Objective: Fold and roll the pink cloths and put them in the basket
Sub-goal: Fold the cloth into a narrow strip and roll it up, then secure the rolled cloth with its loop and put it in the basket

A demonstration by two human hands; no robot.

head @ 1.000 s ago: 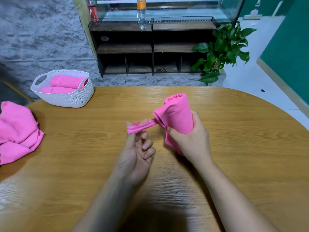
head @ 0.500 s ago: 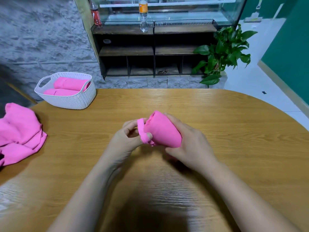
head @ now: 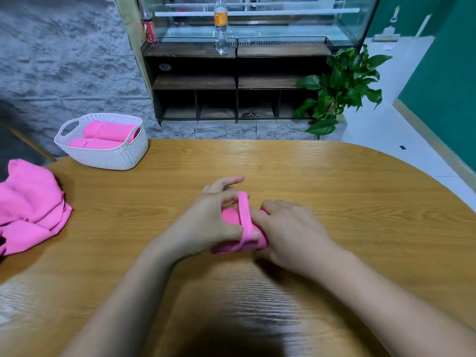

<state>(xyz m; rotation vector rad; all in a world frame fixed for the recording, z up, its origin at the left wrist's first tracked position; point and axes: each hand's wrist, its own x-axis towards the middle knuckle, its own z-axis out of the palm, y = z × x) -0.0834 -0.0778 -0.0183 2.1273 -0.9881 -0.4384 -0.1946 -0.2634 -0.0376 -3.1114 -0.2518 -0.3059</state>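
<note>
A rolled pink cloth (head: 233,219) lies on the wooden table (head: 322,181) between my hands. My left hand (head: 208,220) hooks a narrow pink band of the cloth (head: 244,212) and stretches it over the roll. My right hand (head: 291,233) grips the roll's right end, fingers curled round it. Most of the roll is hidden under both hands. At the table's far left corner stands a white woven basket (head: 110,158) holding two rolled pink cloths (head: 108,131).
A heap of loose pink cloths (head: 28,207) lies at the table's left edge. Behind the table stand a dark shelf unit (head: 231,81) with bottles on top and a potted plant (head: 340,88).
The roll came down from upright in the air to lying on the table. My left hand went from pulling the band out to the left to stretching it over the roll.
</note>
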